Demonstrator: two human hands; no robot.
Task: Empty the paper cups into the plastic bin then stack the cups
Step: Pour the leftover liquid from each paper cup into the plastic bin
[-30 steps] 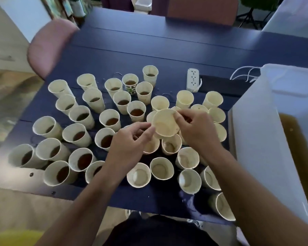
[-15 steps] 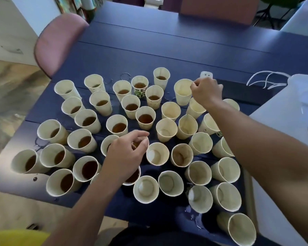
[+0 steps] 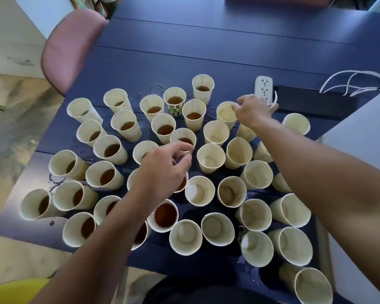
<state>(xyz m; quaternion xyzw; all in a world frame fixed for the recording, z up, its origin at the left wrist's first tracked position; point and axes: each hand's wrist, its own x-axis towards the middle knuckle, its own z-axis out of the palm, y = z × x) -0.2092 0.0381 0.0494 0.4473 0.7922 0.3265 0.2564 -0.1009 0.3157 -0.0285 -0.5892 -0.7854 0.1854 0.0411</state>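
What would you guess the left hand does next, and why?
Probably close on the full cup under its fingertips and lift it. The left hand hovers there, fingers loosely curled and holding nothing, while the right hand is at an emptied cup.

Dozens of cream paper cups stand upright and close together. The cups on the left [image 3: 110, 150] hold brown liquid; the cups on the right [image 3: 211, 157] are empty, some stained inside. One full cup [image 3: 174, 102] has a green-and-white print. The white bin [image 3: 360, 137] stands at the right edge.
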